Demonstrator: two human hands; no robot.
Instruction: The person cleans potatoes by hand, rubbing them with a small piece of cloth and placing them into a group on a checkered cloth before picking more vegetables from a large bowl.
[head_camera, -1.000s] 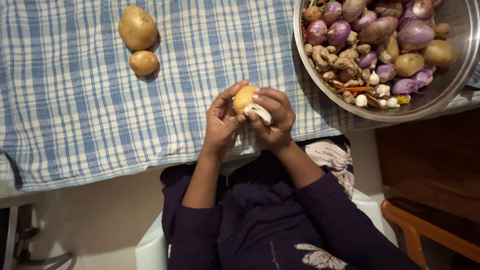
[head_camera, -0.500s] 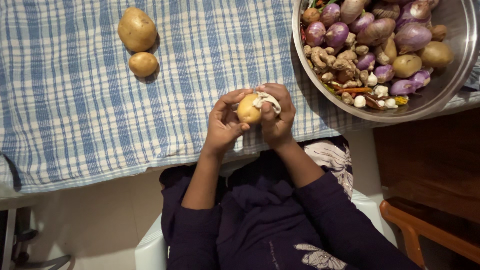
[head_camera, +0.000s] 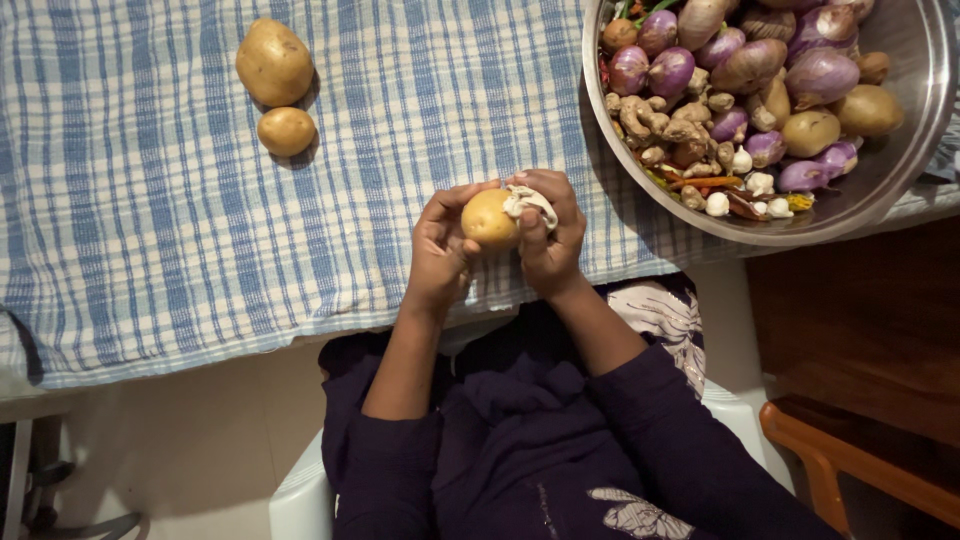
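My left hand (head_camera: 440, 250) cups a small yellow potato (head_camera: 488, 219) above the near edge of the checked tablecloth (head_camera: 150, 220). My right hand (head_camera: 552, 240) presses a small crumpled white cloth (head_camera: 527, 203) against the potato's right side, with its fingers curled over the cloth. Both hands meet around the potato, just left of a large steel bowl (head_camera: 900, 160).
Two more potatoes, a large one (head_camera: 273, 62) and a small one (head_camera: 286, 131), lie on the cloth at the far left. The bowl holds purple onions, ginger, garlic and potatoes. I sit on a white plastic chair (head_camera: 300, 495); a wooden chair (head_camera: 850, 470) stands at the right.
The potato has turned in my hands and sunk slightly. The white cloth has moved from the potato's lower right side up over its top right.
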